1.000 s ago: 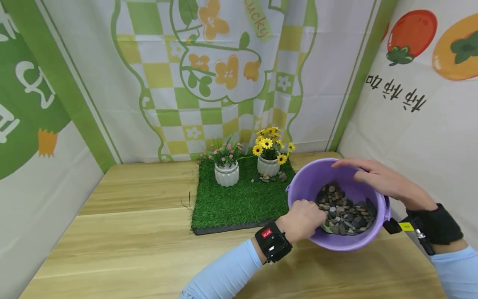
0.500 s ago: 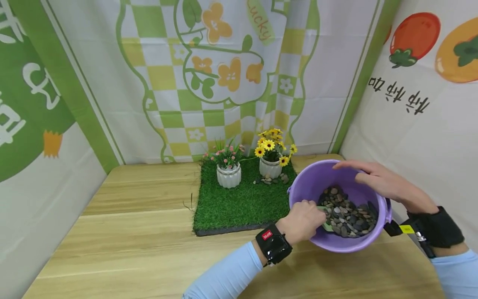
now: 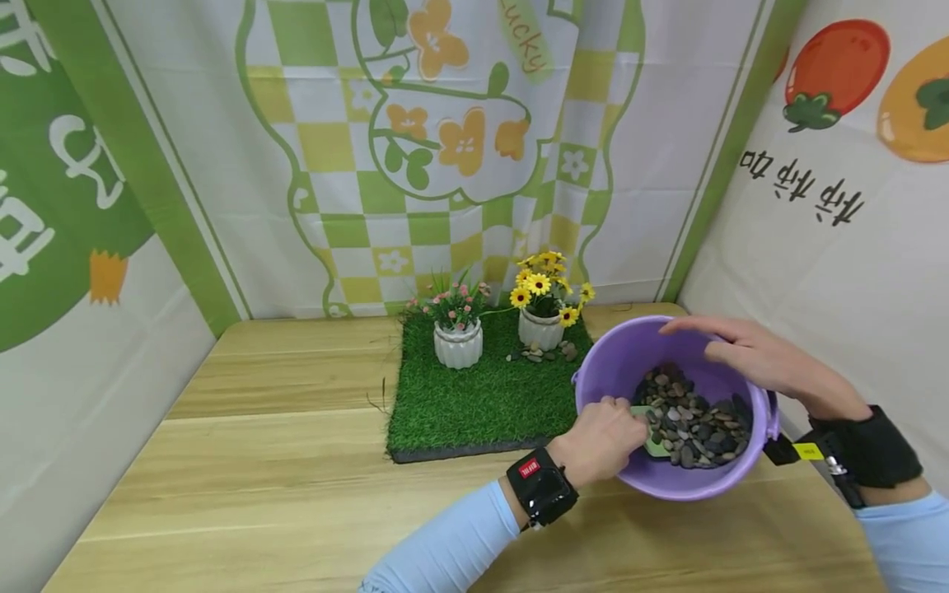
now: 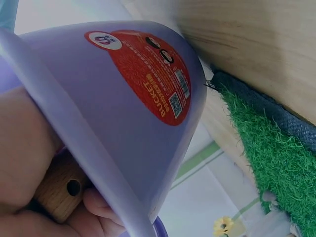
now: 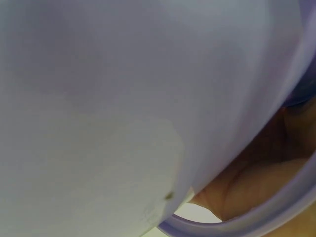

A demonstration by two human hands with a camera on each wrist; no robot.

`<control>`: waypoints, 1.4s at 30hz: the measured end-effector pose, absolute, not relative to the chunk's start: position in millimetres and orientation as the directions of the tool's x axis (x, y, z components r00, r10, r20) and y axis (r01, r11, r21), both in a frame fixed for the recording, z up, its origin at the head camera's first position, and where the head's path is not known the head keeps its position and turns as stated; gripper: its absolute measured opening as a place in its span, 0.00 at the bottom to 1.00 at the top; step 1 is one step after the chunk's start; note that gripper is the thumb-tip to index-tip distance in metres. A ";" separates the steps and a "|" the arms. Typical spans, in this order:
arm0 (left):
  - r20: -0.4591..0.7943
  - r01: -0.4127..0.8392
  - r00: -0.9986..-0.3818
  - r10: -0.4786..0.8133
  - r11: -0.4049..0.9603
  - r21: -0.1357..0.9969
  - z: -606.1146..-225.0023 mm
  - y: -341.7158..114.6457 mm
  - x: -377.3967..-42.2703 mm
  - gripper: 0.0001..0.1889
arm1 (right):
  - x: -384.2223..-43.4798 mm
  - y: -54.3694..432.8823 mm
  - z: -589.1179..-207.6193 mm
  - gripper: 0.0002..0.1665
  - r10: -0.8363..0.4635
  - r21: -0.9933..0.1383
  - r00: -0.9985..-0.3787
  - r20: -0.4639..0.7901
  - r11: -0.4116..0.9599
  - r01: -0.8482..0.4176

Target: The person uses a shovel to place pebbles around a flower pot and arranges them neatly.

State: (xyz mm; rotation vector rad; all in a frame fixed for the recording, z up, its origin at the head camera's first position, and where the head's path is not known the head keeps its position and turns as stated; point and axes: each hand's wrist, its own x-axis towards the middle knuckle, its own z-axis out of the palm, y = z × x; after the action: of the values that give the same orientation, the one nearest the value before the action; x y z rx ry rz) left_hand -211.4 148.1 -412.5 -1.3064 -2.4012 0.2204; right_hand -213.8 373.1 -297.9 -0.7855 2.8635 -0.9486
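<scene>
A purple bucket (image 3: 621,350) stands tilted on the right of the table, its mouth facing me. Inside lies a heap of mixed grey and brown pebbles (image 3: 697,428). My left hand (image 3: 604,436) reaches over the near left rim and grips the wooden handle (image 4: 61,187) of a small trowel. The trowel's pale green blade (image 3: 656,446) is partly sunk under the pebbles. At the upper right rim my right hand (image 3: 771,362) holds the bucket, thumb and fingers at the edge. In the right wrist view, the bucket's wall covers much of that hand.
A green turf mat (image 3: 482,412) lies left of the bucket on the wooden table (image 3: 282,478). On it stand a white pot with pink flowers (image 3: 458,346) and one with yellow flowers (image 3: 541,329). Several loose pebbles (image 3: 537,354) lie before the second. Printed cloth walls surround the table.
More of the trowel's green blade shows among the pebbles than a second ago. The left hand has shifted only slightly; the right hand and bucket have hardly moved.
</scene>
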 end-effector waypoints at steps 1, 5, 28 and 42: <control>0.268 0.770 -0.485 0.832 0.552 -0.321 -412.4 148.0 -211.2 0.03 | -213.8 373.2 -297.9 0.27 -0.469 -0.566 -0.874 0.128 0.689 -0.453; 0.283 0.773 -0.486 0.827 0.557 -0.304 -411.5 147.4 -212.3 0.03 | -214.7 374.0 -297.3 0.27 -0.469 -0.570 -0.874 0.123 0.688 -0.450; 0.343 0.776 -0.509 0.790 0.593 -0.215 -419.1 149.6 -213.9 0.02 | -215.8 370.9 -294.4 0.30 -0.469 -0.508 -0.872 0.142 0.721 -0.471; 0.376 0.765 -0.519 0.768 0.613 -0.196 -423.8 153.3 -214.9 0.04 | -213.7 371.5 -294.9 0.29 -0.469 -0.535 -0.875 0.117 0.713 -0.453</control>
State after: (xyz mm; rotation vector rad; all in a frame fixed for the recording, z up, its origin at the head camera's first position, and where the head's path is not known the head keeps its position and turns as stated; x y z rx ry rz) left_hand -214.9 153.3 -423.8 -1.2181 -2.4140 0.0079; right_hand -213.7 371.5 -294.9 -0.7761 2.8814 -0.8894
